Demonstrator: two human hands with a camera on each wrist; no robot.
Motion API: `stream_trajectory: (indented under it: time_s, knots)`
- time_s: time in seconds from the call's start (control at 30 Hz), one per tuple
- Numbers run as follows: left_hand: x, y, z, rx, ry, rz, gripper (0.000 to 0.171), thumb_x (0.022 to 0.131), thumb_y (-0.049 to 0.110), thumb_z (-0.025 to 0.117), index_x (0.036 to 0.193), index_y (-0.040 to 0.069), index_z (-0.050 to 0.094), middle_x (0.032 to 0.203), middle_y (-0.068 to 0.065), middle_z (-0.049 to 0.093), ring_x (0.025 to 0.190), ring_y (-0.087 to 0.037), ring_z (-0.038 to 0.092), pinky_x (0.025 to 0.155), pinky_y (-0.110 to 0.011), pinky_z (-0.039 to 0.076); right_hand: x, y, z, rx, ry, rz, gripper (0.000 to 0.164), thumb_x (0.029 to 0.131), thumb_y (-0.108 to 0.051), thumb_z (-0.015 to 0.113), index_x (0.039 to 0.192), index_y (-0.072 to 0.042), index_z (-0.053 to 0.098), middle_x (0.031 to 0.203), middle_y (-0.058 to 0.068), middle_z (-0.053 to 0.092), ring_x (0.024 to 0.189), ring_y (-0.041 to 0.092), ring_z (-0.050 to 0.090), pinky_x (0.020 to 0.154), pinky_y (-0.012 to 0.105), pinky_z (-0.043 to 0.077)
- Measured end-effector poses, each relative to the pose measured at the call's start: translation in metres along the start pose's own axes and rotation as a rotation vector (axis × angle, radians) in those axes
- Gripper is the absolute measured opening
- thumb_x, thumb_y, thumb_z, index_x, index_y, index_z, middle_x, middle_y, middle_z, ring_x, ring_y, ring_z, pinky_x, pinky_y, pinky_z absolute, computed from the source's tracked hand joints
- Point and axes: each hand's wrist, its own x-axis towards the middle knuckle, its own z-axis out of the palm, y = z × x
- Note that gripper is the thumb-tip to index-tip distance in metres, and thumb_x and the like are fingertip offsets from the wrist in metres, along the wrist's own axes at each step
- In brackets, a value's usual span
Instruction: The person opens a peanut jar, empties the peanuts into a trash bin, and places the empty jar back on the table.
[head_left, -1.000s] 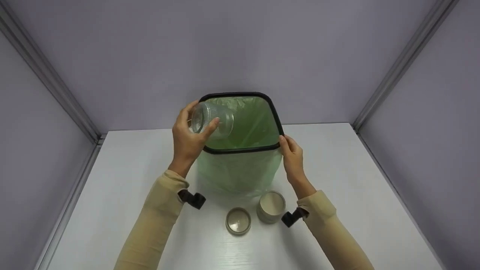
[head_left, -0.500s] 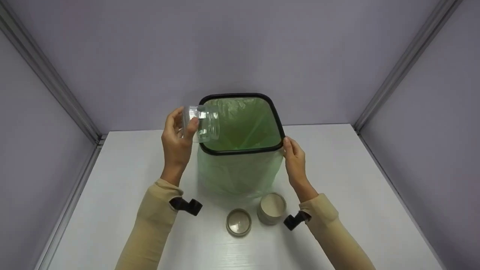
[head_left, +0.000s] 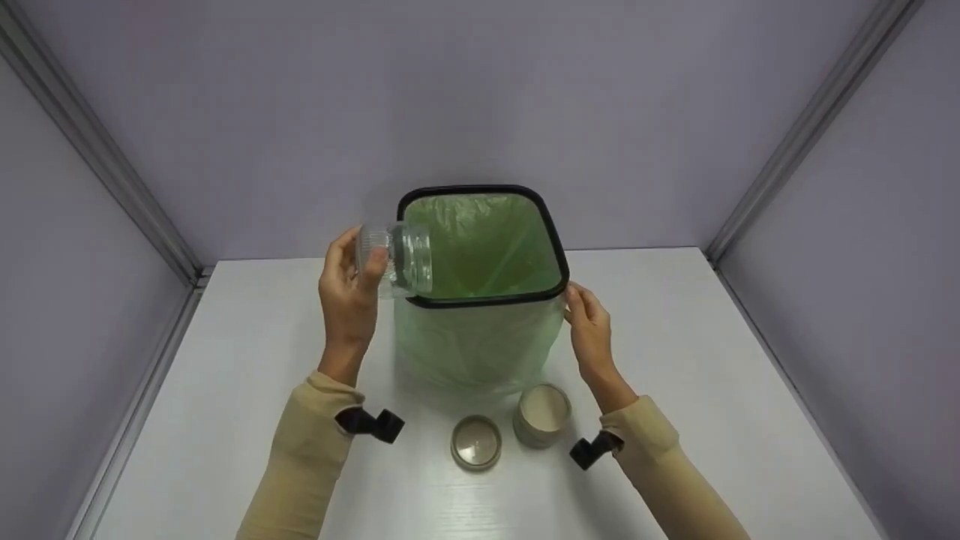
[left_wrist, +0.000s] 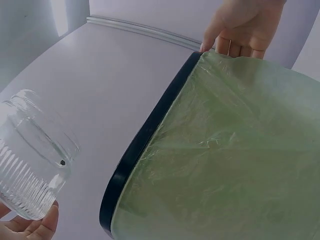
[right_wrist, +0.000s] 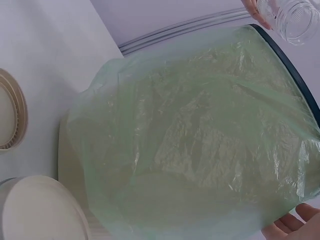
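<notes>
My left hand holds a clear glass jar on its side, with its mouth over the left rim of a trash bin. In the left wrist view the jar shows ribbed sides and a small dark speck. A thin green bag lines the bin and hangs down over its outside. At the bin's front right corner, my right hand grips just below the black rim, with its thumb tip at the corner and its fingers against the bag.
In front of the bin, a round beige-rimmed lid lies on the white table. Close beside it stands a short round container with a pale top. Grey walls enclose the table at the back and sides.
My left hand has drawn the jar leftward from over the bin's opening to its left rim, then slightly nearer. My right thumb has slid off the rim to just below the corner.
</notes>
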Motion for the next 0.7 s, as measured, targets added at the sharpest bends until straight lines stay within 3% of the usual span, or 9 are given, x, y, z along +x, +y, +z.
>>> stream_trajectory:
  time_s: [0.1, 0.3, 0.7]
  knots:
    - [-0.004, -0.002, -0.001, -0.021, 0.01, -0.004, 0.061, 0.086, 0.039, 0.06, 0.136, 0.005, 0.048, 0.125, -0.021, 0.059, 0.103, -0.017, 0.061, 0.083, -0.022, 0.051, -0.003, 0.003, 0.0, -0.01, -0.006, 0.003, 0.04, 0.104, -0.016, 0.037, 0.134, 0.008, 0.049, 0.138, 0.027, 0.051, 0.134, 0.037, 0.047, 0.111, 0.047, 0.041]
    - [-0.012, -0.009, -0.003, -0.101, 0.029, -0.012, 0.054, 0.088, 0.032, 0.057, 0.133, 0.002, 0.049, 0.115, -0.01, 0.061, 0.094, -0.006, 0.063, 0.082, -0.021, 0.05, -0.007, 0.01, -0.001, -0.036, -0.023, 0.01, 0.041, 0.104, -0.017, 0.037, 0.134, 0.009, 0.048, 0.138, 0.028, 0.05, 0.133, 0.039, 0.047, 0.112, 0.049, 0.039]
    - [-0.033, -0.026, -0.011, -0.139, 0.06, -0.027, 0.047, 0.09, 0.03, 0.049, 0.126, 0.0, 0.051, 0.103, 0.009, 0.066, 0.09, -0.007, 0.065, 0.081, -0.022, 0.05, -0.019, 0.024, 0.002, -0.153, -0.038, 0.001, 0.036, 0.102, -0.014, 0.044, 0.129, 0.009, 0.053, 0.128, 0.029, 0.058, 0.123, 0.038, 0.054, 0.106, 0.049, 0.043]
